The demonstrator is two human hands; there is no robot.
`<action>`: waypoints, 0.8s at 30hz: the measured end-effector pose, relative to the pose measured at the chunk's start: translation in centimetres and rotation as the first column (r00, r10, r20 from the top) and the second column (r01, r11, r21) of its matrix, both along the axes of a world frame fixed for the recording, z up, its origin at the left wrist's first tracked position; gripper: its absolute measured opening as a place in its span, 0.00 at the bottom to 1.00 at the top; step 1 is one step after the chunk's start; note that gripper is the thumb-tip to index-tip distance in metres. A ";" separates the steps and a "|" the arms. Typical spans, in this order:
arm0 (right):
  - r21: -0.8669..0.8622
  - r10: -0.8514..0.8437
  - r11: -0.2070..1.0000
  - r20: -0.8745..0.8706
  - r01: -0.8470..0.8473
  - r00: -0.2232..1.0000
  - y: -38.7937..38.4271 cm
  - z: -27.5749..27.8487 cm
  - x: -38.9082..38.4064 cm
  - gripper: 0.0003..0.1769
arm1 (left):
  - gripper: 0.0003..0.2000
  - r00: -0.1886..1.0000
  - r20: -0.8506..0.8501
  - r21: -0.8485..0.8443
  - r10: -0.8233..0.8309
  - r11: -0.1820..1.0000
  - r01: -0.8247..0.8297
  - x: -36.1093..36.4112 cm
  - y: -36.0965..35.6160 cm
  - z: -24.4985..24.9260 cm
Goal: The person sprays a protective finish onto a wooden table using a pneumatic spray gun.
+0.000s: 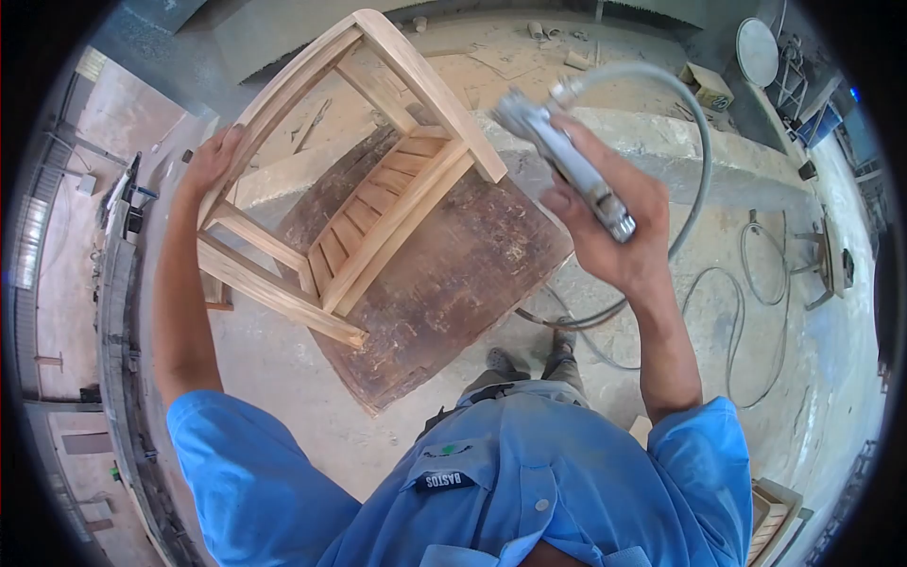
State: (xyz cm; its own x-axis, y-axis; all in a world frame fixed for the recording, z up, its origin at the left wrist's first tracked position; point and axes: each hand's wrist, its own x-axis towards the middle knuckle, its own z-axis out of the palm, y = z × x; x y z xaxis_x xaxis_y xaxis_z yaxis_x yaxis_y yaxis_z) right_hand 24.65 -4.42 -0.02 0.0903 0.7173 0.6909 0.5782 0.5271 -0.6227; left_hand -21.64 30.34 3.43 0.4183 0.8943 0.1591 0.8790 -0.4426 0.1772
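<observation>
My left hand is closed around the outer rail of a bare wooden chair frame. The frame lies tipped on a brown, stained work board, its slatted part low and its curved rail at the top. My right hand is wrapped around a silver air tool, held up to the right of the frame and apart from it. Motion blurs the tool's front end, so I cannot tell its exact kind. A grey hose joins the tool near its top and loops down to the right.
More hose lies in loops on the concrete floor at the right. Behind the board runs a low concrete ledge, with scraps and dust beyond it. A cardboard box sits at the back right, and a wooden stool stands farther right.
</observation>
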 end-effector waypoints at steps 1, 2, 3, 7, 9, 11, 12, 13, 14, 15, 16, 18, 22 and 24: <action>0.049 -0.015 0.999 0.031 0.014 0.999 1.0 0.6 -0.3 0.29 | 0.31 1.000 0.012 0.000 -0.006 1.000 0.006 -0.6 -1.0 0.1; 0.092 -0.031 0.995 0.060 0.026 0.998 1.5 0.8 -0.4 0.29 | 0.33 0.997 0.059 -0.065 0.048 0.997 -0.044 -1.0 -1.8 0.3; 0.003 -0.032 0.999 0.059 0.032 0.998 1.6 0.6 -0.5 0.29 | 0.33 0.996 0.063 -0.078 0.070 0.995 -0.065 -1.1 -3.0 0.7; -0.199 -0.070 0.975 0.134 0.096 0.989 0.2 -4.8 0.5 0.26 | 0.34 0.995 0.021 -0.058 0.095 0.994 -0.093 -1.9 -5.1 1.3; -0.345 -0.073 0.928 0.210 0.144 0.975 -2.2 -8.1 1.4 0.25 | 0.34 0.994 -0.033 0.009 0.103 0.995 -0.102 -2.8 -5.1 0.8; -0.441 -0.053 0.879 0.284 0.180 0.957 -3.1 -10.2 1.7 0.25 | 0.35 0.987 -0.095 0.105 0.131 0.987 -0.121 -2.2 -5.4 0.5; -0.476 -0.043 0.859 0.305 0.191 0.951 -3.1 -10.8 1.7 0.26 | 0.35 0.986 -0.085 0.108 0.143 0.985 -0.133 -1.8 -5.7 0.6; -0.508 -0.035 0.837 0.320 0.203 0.947 -2.7 -10.5 1.3 0.26 | 0.35 0.987 -0.073 0.121 0.141 0.984 -0.131 -1.6 -6.0 0.5; -0.553 -0.054 0.802 0.307 0.225 0.950 -2.1 -9.2 0.9 0.27 | 0.35 0.988 -0.063 0.139 0.141 0.982 -0.131 -1.4 -6.3 0.4; -0.448 -0.058 0.871 0.314 0.202 0.948 -1.0 -7.8 0.5 0.27 | 0.34 0.988 -0.055 0.156 0.142 0.979 -0.132 -1.4 -6.6 0.3; -0.339 -0.063 0.924 0.316 0.175 0.947 0.5 -6.5 0.3 0.27 | 0.34 0.988 -0.043 0.182 0.151 0.973 -0.141 -1.5 -6.6 0.0; -0.254 -0.090 0.956 0.227 0.149 0.970 2.5 -2.5 -1.2 0.27 | 0.34 0.984 -0.038 0.205 0.176 0.965 -0.165 -1.6 -6.5 -0.7; -0.042 -0.110 0.993 0.094 0.114 0.989 5.1 4.7 -4.6 0.28 | 0.35 0.978 -0.018 0.222 0.206 0.955 -0.197 -1.4 -7.0 -0.5; -0.145 -0.055 0.987 0.104 0.070 0.993 5.8 4.7 -6.0 0.28 | 0.36 0.972 0.046 0.189 0.231 0.953 -0.236 -1.5 -7.1 -0.2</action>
State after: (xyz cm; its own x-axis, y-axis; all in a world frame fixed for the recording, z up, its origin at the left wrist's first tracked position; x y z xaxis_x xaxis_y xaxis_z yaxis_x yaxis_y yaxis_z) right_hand 18.65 1.43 4.67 0.0745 0.8074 0.5854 0.6704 0.3940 -0.6287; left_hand -23.18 23.24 3.18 0.1953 0.9182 0.3445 0.9585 -0.2531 0.1311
